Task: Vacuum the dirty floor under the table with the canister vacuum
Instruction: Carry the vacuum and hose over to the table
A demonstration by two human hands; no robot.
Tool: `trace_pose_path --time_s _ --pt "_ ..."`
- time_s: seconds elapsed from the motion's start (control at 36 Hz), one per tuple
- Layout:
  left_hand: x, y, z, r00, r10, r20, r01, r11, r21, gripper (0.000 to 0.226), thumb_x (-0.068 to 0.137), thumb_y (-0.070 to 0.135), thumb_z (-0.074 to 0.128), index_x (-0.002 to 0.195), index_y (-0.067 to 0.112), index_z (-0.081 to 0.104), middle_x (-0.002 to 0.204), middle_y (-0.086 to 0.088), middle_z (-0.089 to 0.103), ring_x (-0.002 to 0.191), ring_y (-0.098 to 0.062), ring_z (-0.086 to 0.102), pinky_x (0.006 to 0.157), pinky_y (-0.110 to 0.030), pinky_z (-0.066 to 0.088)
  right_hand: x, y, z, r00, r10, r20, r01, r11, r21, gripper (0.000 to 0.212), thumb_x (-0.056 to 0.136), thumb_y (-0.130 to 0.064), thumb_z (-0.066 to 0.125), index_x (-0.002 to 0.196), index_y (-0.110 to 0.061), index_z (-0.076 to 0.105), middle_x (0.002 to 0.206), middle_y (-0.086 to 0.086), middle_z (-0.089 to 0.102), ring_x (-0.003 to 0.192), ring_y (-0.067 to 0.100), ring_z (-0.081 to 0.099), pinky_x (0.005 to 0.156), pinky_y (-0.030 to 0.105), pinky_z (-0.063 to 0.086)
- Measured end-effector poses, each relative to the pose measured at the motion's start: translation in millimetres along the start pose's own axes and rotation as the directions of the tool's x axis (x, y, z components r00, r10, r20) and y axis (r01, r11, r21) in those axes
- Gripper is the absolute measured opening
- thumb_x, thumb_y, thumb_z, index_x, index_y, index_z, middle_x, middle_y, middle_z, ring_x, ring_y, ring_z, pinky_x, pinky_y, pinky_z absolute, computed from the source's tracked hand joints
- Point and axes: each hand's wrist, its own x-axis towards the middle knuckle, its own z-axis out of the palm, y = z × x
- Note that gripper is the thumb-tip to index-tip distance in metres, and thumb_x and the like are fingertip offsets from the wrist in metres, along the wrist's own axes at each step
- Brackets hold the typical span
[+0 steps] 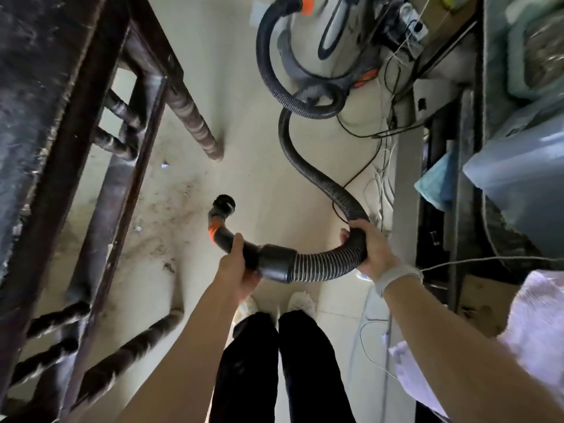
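A black ribbed hose (308, 166) snakes from the grey canister (317, 44) across the pale floor (268, 184). Left hand (236, 270) grips its smooth black nozzle end, which has one orange band; right hand (374, 247) grips the ribbed bend. One dark table (76, 117) stands left, with dirt (164, 206) scattered beneath. Two slippered feet show below.

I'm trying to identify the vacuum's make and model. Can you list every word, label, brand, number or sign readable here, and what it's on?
No text can be read anywhere in this view.
Canister vacuum: no brand or model mark legible on its grey body.
Hose and nozzle: plain black with an orange ring, no lettering.
Power strip beside the vacuum: any markings are too small and blurred to read.
Wristband: blank.
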Motion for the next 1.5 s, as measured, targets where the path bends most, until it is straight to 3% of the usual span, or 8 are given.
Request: trace_pose_path --time_s 0.17,0.28,0.44,0.61,0.83,0.94,1.22,1.5 --pt "-35 -5 26 0.998 -0.063 -0.006 0.055 0.814 0.578 0.045 0.096 0.030 0.056 0.133 0.011 0.040 0.138 -0.013 0.046 0.103 -0.031 0.055 0.089 -0.043 0.046 -53 -42 19 0.917 -0.364 -0.161 0.326 0.919 -0.221 0.030 0.084 -0.012 0.067 0.107 -0.001 0.052 0.074 0.011 0.060 0.044 0.015 0.062 0.042 0.022 0.048" --pt "-46 -2 41 0.986 0.119 0.114 -0.159 0.507 0.847 0.060 0.097 0.035 0.052 0.146 0.006 0.031 0.147 -0.013 0.038 0.128 -0.029 0.042 0.094 -0.035 0.035 -92 -37 38 0.750 -0.661 0.024 0.517 0.562 -0.646 0.040 0.083 -0.010 0.065 0.114 -0.005 0.042 0.082 0.016 0.064 0.054 0.022 0.062 0.043 0.024 0.048" --pt "-51 12 74 0.954 0.013 0.300 -0.175 0.838 0.517 0.054 0.100 0.038 0.045 0.140 0.003 0.038 0.134 -0.014 0.051 0.110 -0.029 0.056 0.100 -0.042 0.044 -109 22 32 0.716 -0.599 0.358 0.543 0.157 -0.825 0.054 0.087 -0.028 0.064 0.130 -0.018 0.033 0.105 0.001 0.060 0.082 0.020 0.063 0.068 0.028 0.050" --pt "-44 18 100 0.942 -0.046 0.331 -0.209 0.691 0.692 0.042 0.093 0.036 0.060 0.106 -0.003 0.052 0.079 -0.011 0.053 0.070 -0.025 0.055 0.073 -0.039 0.051 -120 68 -2 0.728 -0.406 0.553 0.516 -0.208 -0.831 0.078 0.089 -0.042 0.061 0.149 -0.017 0.018 0.132 0.003 0.051 0.103 0.026 0.062 0.085 0.031 0.048" --pt "-37 -16 72 0.912 0.083 0.401 -0.388 0.488 0.782 0.030 0.097 0.030 0.052 0.101 0.000 0.053 0.076 -0.012 0.055 0.062 -0.023 0.055 0.058 -0.031 0.048 -105 66 -30 0.931 -0.200 0.304 0.359 0.650 -0.670 0.017 0.097 -0.025 0.053 0.102 -0.010 0.058 0.087 0.000 0.061 0.075 0.013 0.059 0.066 0.017 0.048" --pt "-55 -22 46 0.815 -0.013 0.579 -0.496 0.501 0.709 0.021 0.098 0.028 0.052 0.089 0.009 0.056 0.075 -0.008 0.058 0.060 -0.021 0.055 0.057 -0.030 0.046 -79 36 -29 0.988 -0.146 0.046 0.153 0.935 -0.318 0.037 0.103 -0.034 0.039 0.117 -0.003 0.053 0.099 0.008 0.061 0.089 0.021 0.060 0.085 0.032 0.052" --pt "-68 -11 -7 0.693 -0.168 0.701 -0.357 0.765 0.537 0.042 0.068 0.036 0.072 0.093 0.008 0.052 0.074 -0.007 0.059 0.055 -0.019 0.053 0.051 -0.024 0.046 -58 -24 51 0.957 -0.058 0.285 -0.071 0.904 0.422 0.052 0.097 -0.047 0.046 0.119 0.000 0.047 0.089 0.014 0.059 0.089 0.034 0.063 0.083 0.051 0.050" --pt "-73 -12 -4 0.728 0.192 0.658 -0.669 0.411 0.620 0.045 0.066 0.049 0.069 0.098 0.023 0.052 0.086 -0.004 0.063 0.070 -0.016 0.064 0.068 -0.028 0.053 -104 -21 101 0.923 -0.264 0.279 0.300 0.949 -0.095 0.025 0.098 -0.026 0.054 0.087 -0.005 0.047 0.072 0.008 0.050 0.063 0.022 0.056 0.064 0.036 0.051"
